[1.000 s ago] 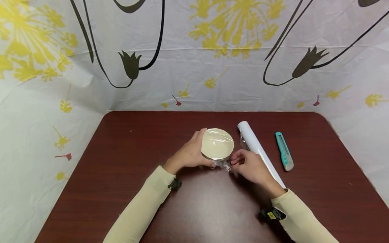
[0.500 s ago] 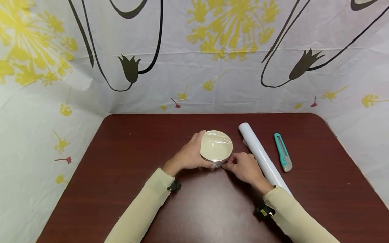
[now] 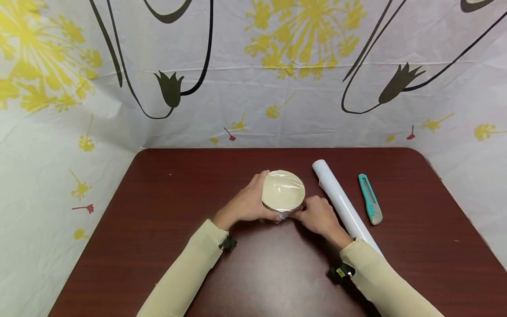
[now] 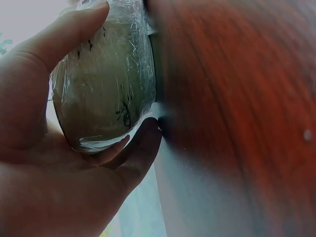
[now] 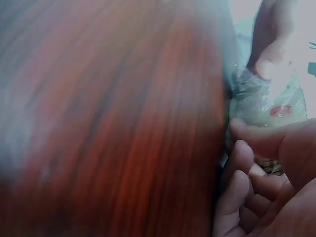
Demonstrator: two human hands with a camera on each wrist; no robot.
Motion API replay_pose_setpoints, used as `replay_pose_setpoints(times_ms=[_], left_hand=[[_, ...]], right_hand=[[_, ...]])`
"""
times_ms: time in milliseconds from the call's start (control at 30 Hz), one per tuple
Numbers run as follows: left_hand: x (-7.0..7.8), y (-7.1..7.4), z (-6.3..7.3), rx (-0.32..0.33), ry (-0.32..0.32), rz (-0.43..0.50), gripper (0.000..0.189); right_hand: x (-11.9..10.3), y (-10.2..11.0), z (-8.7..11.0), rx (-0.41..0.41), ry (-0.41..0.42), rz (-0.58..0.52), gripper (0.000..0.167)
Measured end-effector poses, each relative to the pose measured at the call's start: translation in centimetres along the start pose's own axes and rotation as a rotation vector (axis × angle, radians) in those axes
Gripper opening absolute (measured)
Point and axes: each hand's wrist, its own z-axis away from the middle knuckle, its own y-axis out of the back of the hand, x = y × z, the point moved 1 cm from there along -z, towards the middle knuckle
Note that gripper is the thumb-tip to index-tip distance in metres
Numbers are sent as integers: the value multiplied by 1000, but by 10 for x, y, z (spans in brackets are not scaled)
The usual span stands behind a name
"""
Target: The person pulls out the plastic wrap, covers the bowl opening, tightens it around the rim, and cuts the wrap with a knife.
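Note:
A small round bowl (image 3: 283,190), cream inside with a thin dark rim, has clear plastic film stretched over its top. Its wall (image 4: 98,98) shows dark painted marks beneath wrinkled film in the left wrist view. My left hand (image 3: 251,199) grips the bowl from the left, thumb on the near side and fingers round the far side. At its lower right, my right hand (image 3: 317,215) has thumb and fingertips together at the bunched film (image 5: 249,89) near the base. The head view partly hides those fingertips under the rim.
A long white roll (image 3: 344,202) lies slanted just right of my right hand. Farther right is a teal and grey box cutter (image 3: 370,199). The dark red-brown table (image 3: 198,176) meets a patterned cloth (image 3: 253,88) at its back edge.
My right hand has moved left and in under the bowl's rim, and the crumpled film there has been gathered closer to the base. The left hand keeps its grip on the bowl.

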Motion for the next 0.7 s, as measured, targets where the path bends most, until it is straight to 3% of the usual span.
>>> replay_pose_setpoints(times_ms=[67,467,700], left_hand=[[0,0,0,-1,1,-2,135],[1,-1,1,3,-8,-4,135],[2,-1,1,-6,2,-4,135]], right_hand=[[8,-4,-4,-15,-15,-50,35],[-41,28,16,-76,-135,-306,14],[-40,39,19,-125,-137,-361,11]])
